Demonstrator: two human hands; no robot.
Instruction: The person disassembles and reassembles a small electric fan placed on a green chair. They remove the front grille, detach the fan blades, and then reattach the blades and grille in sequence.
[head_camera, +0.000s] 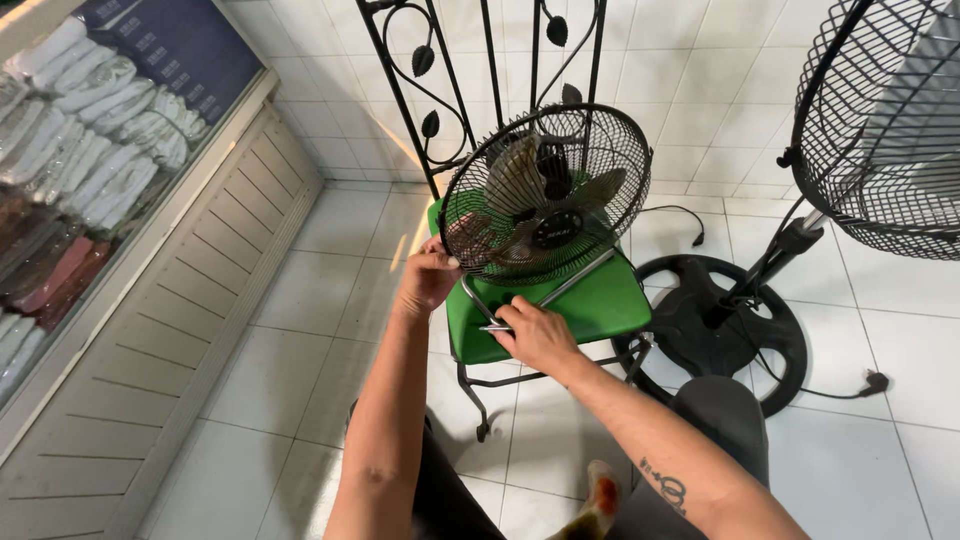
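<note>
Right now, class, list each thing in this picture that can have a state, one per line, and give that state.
Small black wire-caged floor fan: tilted back on the chair, cage closed.
Green-seated black iron chair: upright, bearing the fan.
Left hand: gripping the fan cage's rim.
Right hand: on the fan's metal stand bar.
Tall black pedestal fan: standing on the floor.
Its plug: lying loose on the tiles.

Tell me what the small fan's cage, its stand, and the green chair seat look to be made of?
The small fan's cage looks like thin black-coated metal wire, judging by its fine ribs. Its stand, touched by the right hand while the left hand grips the cage rim, seems bare or chromed metal tube: silvery and shiny. The green chair seat looks smooth, possibly plastic or vinyl; its frame resembles black wrought iron.
</note>
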